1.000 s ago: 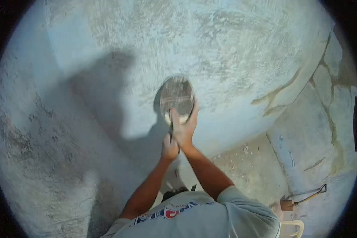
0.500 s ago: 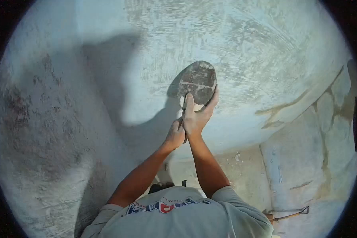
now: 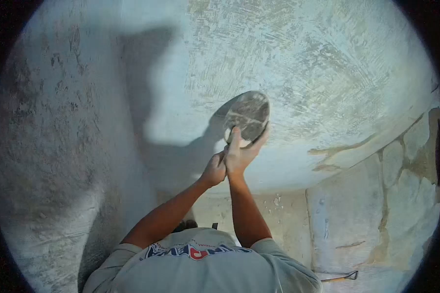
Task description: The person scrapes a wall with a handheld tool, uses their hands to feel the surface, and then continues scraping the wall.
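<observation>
A flat oval tool (image 3: 253, 108), dark grey with pale smears and a light line across its face, is held up close to the pale plastered surface (image 3: 298, 63). My right hand (image 3: 242, 157) is closed on its lower part, thumb lying on the face and fingers around the right edge. Just below and to the left, my left hand (image 3: 214, 171) is wrapped round the tool's lower end, and its fingers hide most of what it grips. Both arms are stretched out from a grey printed shirt (image 3: 200, 266).
A rough, stained wall (image 3: 49, 146) stands on the left. On the right is a wall with brown cracks and patches (image 3: 396, 185). A tool with a yellow shaft and D-shaped handle (image 3: 344, 277) shows at the lower right. Shadows fall on the plaster left of my hands.
The view has tilted and shifted, so the walls and the yellow-shafted tool sit differently in it. The oval tool and both hands appear slightly lower, with the same grip.
</observation>
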Available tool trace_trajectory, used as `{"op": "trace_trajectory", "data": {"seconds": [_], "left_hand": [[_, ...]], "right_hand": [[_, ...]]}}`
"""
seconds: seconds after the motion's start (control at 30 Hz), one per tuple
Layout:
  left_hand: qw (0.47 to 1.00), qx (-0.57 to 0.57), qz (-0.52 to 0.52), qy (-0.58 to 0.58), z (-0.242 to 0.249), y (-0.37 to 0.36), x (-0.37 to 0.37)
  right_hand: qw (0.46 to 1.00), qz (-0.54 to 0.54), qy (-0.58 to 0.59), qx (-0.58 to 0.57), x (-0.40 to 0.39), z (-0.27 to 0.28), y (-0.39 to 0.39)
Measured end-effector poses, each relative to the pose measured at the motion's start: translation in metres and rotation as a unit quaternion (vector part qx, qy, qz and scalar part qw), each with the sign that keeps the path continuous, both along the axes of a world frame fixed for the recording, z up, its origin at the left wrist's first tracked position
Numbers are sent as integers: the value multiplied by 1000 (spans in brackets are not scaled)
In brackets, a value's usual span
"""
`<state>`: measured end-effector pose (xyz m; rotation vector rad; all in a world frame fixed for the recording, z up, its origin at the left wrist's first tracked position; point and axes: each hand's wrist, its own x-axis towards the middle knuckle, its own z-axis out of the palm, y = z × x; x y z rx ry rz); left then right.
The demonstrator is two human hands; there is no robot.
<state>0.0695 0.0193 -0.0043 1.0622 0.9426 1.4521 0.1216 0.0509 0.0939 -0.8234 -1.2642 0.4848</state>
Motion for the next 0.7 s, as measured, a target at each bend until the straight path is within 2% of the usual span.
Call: {"op": "trace_trajectory", "data": {"seconds": [0.07,0.1,0.17,0.23,0.3,0.37,0.47,0.53,0.57,0.6,0.63,0.7], "left_hand": [[998,63,17,2,-21,-2,1],[995,98,30,7,-20,-6,2],[1000,2,17,-22,-19,-12,1],[989,98,76,81,20,-6,1],[998,17,25,50,43,3,-3],[998,16,22,58,20,10,-1],[998,15,30,51,-22,-4,0],[986,113,94,74,-21,-4,5],[961,209,150,104,-18,2,8],[991,101,70,52,-5,0,4],[1000,-17,3,3,9,-1,0],[994,64,68,50,28,5,2]], "right_hand": [[1000,4,-12,8,0,-36,1],[1000,9,-11,14,2,-33,0],[999,20,-10,22,1,-29,-3],[1000,11,-3,22,1,5,1],[1000,-6,-11,21,2,30,7],[1000,-12,-20,16,4,24,10],[1000,0,-21,12,0,-34,9],[999,4,-24,32,3,-36,4],[999,8,-24,39,1,-36,2],[997,-24,-51,45,0,-10,-2],[999,-14,-35,37,0,6,3],[1000,4,-4,25,1,31,12]]}}
